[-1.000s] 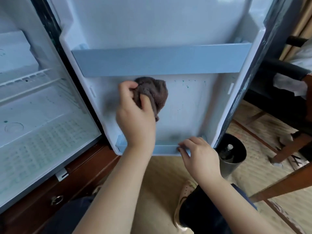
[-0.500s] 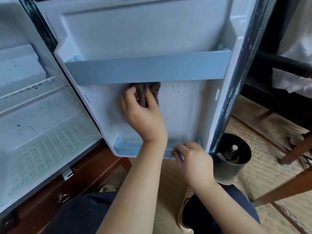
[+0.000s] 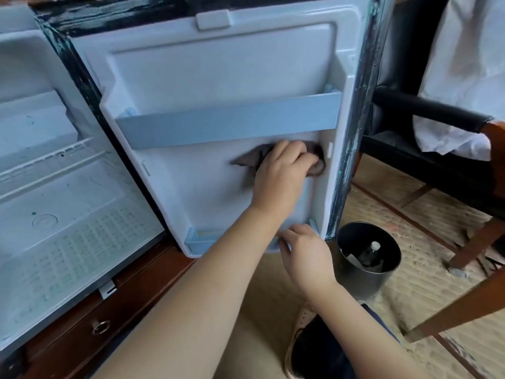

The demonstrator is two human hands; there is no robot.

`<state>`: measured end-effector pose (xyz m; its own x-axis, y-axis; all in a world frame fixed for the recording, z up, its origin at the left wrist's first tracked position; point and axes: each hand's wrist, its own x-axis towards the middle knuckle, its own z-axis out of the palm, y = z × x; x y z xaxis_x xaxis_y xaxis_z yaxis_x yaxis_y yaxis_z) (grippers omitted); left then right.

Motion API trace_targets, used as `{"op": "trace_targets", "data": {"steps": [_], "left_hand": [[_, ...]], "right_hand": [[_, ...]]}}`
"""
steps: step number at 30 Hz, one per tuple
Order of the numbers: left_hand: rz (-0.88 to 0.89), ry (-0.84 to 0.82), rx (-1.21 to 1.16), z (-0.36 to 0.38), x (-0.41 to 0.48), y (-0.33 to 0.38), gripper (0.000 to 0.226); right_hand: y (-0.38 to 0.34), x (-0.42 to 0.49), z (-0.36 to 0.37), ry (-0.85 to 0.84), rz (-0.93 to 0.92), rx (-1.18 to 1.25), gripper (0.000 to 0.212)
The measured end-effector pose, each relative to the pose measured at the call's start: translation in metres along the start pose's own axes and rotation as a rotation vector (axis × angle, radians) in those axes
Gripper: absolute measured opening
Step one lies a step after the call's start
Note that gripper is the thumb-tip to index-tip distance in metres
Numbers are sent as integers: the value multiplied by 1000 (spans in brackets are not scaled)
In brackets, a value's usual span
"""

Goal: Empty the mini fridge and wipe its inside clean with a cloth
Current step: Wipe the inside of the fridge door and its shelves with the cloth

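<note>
Cloth (image 3: 318, 167) has slid right, gripped in left hand (image 3: 281, 175); right hand (image 3: 303, 255) pinches lower door shelf (image 3: 197, 239).

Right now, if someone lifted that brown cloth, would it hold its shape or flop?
Probably flop: the cloth bunches and folds under the left hand. Likely light: one hand presses it against the upright door.

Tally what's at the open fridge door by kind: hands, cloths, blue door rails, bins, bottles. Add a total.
Hands: 2, left hand, right hand
Cloth: 1
Blue rails: 2, upper rail, lower rail
Bin: 1
Bottle: 1, inside the bin
Total: 7
</note>
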<state>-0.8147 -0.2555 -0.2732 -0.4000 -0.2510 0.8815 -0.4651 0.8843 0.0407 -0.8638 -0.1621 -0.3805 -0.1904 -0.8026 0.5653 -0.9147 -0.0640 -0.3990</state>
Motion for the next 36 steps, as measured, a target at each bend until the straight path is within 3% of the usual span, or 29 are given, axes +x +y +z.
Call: {"op": "trace_targets", "data": {"steps": [3,12,20,22,25,31,34,36], "left_hand": [[237,-191,113,9,-20,-22,10],[516,-559,300,3,-66,-55,11],[468,-660,405,-63,-99,-99,18],[405,-703,426,-73,-99,-97,17],[227,-743,395,-81,-96,-92,35],[-574,-378,56,-126,-83,-63,23],[-824,-288,-218,-142,-80,-47,26],[-890,-306,-438,-151,-81,-33,33]], "right_hand": [[6,5,3,-27,11,84,23],[14,12,4,-67,7,131,31],[12,12,5,-1,8,148,29],[10,9,5,17,9,147,30],[5,-3,2,14,22,147,31],[-7,-25,-4,12,-43,132,26],[-27,-32,-10,35,45,219,35],[-46,-29,-18,63,40,337,36]]}}
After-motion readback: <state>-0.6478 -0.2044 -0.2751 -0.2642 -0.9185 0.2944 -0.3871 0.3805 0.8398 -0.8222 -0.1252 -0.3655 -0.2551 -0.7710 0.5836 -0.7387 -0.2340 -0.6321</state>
